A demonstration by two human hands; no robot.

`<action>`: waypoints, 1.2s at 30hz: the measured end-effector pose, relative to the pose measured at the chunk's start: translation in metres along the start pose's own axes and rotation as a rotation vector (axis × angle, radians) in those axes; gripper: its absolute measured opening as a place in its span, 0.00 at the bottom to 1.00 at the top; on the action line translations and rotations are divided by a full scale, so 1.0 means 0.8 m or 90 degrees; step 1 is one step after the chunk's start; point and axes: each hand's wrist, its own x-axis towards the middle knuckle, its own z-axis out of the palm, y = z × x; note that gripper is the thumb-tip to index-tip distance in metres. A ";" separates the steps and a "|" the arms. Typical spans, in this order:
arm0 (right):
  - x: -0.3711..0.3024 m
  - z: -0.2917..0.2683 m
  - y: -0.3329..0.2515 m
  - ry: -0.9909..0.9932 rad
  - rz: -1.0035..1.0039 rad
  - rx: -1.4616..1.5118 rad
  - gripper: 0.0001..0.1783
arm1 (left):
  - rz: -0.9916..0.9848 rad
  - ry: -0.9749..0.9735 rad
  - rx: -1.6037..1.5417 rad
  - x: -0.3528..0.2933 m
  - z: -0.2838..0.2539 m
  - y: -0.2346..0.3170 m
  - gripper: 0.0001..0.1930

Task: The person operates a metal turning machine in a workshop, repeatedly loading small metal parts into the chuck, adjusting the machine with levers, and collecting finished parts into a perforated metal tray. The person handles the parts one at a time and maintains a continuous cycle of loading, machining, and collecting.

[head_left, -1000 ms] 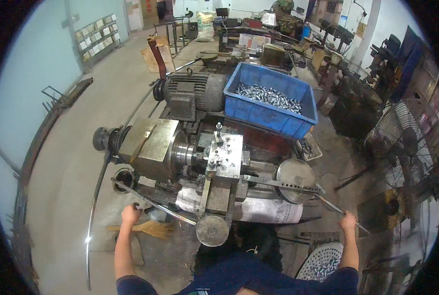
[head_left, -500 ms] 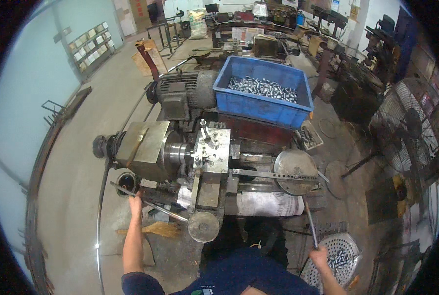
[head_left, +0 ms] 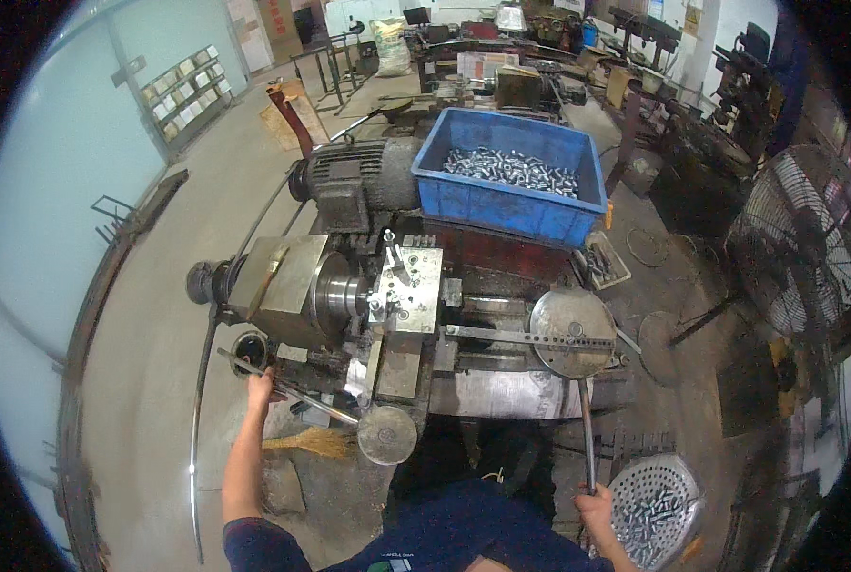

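Observation:
A small metal lathe stands before me, with a round chuck [head_left: 331, 297] and a cross-slide block [head_left: 406, 291] at its middle. My left hand [head_left: 262, 385] is closed around a long metal lever [head_left: 323, 408], which runs from a round disc [head_left: 386, 436] at the lathe's front. On the right, my right hand [head_left: 594, 503] grips the lower end of another lever [head_left: 588, 434], pointing down from a larger round plate [head_left: 574, 334]. A flat bar with a row of holes [head_left: 502, 335] links that plate to the slide.
Behind the lathe, a blue crate [head_left: 511, 224] holds many small metal cylinders, beside an electric motor [head_left: 361, 178]. A perforated basket [head_left: 681, 520] with similar pieces is low at right. A large fan [head_left: 793, 248] stands far right; a straw broom [head_left: 316, 442] lies on the floor.
The right lever has swung leftward with my right hand, from slanted to nearly upright in the picture. The slide and left disc have shifted slightly left. Both hands keep their grip.

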 end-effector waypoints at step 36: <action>0.119 0.034 -0.104 0.038 -0.367 -0.406 0.19 | 0.222 -0.113 0.863 0.044 0.045 -0.196 0.19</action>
